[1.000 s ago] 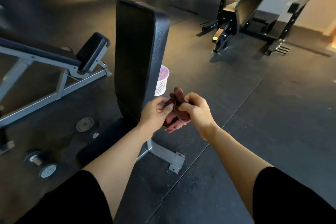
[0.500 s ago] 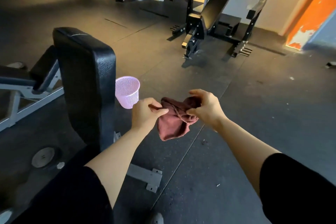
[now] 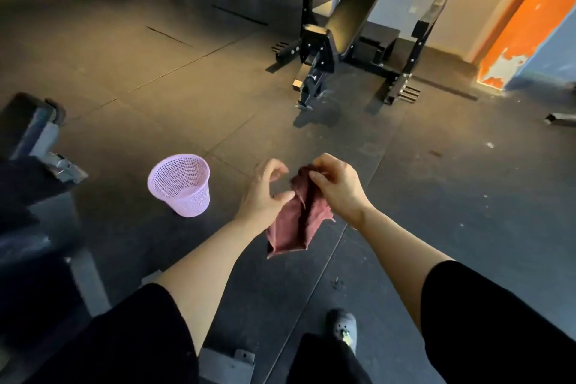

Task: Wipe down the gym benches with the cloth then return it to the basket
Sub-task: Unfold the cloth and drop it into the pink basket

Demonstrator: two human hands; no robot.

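A grey shoe point(image 3: 342, 326) stands on the dark rubber floor point(image 3: 452, 196), low in the view. A blurry black bench point(image 3: 28, 184) is close on the left. Above the floor, the right hand point(image 3: 338, 188) pinches the top of the red cloth point(image 3: 296, 218), and the cloth hangs down from that grip. The left hand point(image 3: 265, 193) is just beside it, fingers curved and loose, holding nothing. The pink basket point(image 3: 180, 188) stands on the floor to the left, apart from the cloth. Farther off, a tilted black bench point(image 3: 352, 14) sits in a rack by an orange wall point(image 3: 526, 28).
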